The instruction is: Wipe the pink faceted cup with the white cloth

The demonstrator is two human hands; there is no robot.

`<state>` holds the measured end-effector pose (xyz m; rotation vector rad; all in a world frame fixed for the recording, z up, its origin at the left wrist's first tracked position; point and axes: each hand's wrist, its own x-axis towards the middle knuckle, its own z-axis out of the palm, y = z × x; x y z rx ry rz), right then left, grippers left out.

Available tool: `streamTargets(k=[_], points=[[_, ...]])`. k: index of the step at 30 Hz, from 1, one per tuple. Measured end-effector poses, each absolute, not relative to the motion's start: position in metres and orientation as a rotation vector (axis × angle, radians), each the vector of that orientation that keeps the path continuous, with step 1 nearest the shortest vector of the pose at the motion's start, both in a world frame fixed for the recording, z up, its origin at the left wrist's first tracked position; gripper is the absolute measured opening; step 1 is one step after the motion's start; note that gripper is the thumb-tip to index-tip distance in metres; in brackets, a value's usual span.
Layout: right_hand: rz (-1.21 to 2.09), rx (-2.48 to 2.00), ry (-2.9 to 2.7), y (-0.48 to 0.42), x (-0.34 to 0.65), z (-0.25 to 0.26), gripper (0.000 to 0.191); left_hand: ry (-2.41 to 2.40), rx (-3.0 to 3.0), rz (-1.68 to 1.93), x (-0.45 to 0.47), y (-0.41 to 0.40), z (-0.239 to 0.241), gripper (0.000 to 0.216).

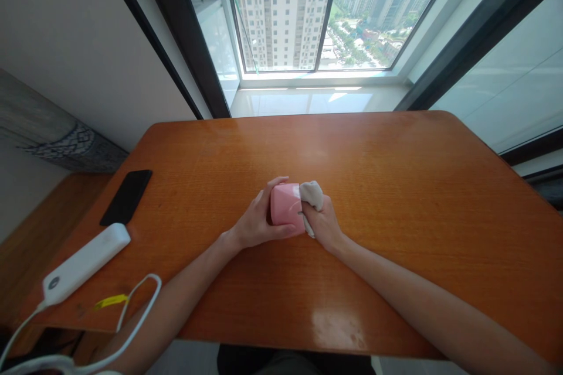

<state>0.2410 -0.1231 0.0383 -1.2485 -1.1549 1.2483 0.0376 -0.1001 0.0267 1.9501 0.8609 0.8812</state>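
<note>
A small pink box-shaped object [285, 206] rests on the wooden table [396, 187] near its middle. My left hand [257, 220] wraps round its left side, thumb below and fingers over the top. My right hand [323, 224] is closed on a crumpled beige cloth [312, 192], which presses against the pink object's right upper side.
A black phone [126, 196] lies flat at the table's left edge. A white power strip [85, 262] with a white cable [132, 316] and a yellow tag sits nearer the front left corner. A large window and sill lie beyond the far edge.
</note>
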Motion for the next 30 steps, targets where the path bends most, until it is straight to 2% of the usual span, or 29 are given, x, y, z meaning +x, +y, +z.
streamTargets(k=[4, 9, 16, 21, 27, 30], points=[[1.264, -1.225, -1.16, -0.123, 0.241, 0.038, 0.022, 0.8, 1.96, 0.928, 0.036, -0.1, 0.02, 0.116], [1.303, -1.248, -1.077, -0.119, 0.243, 0.033, 0.026, 0.652, 2.361, 1.057, 0.035, -0.095, 0.012, 0.136], [1.301, -1.232, -1.055, -0.117, 0.241, 0.032, 0.032, 0.707, 2.482, 1.083, 0.034, -0.093, 0.016, 0.111], [1.241, -1.209, -1.124, -0.121, 0.241, 0.036, 0.031, 0.704, 2.309, 1.106, 0.037, -0.095, 0.022, 0.117], [1.224, -1.187, -1.19, -0.123, 0.243, 0.034, 0.021, 0.825, 1.955, 0.888, 0.036, -0.097, 0.019, 0.112], [1.254, -1.18, -1.162, -0.121, 0.244, 0.031, 0.022, 0.776, 1.976, 0.91, 0.034, -0.096, 0.017, 0.117]])
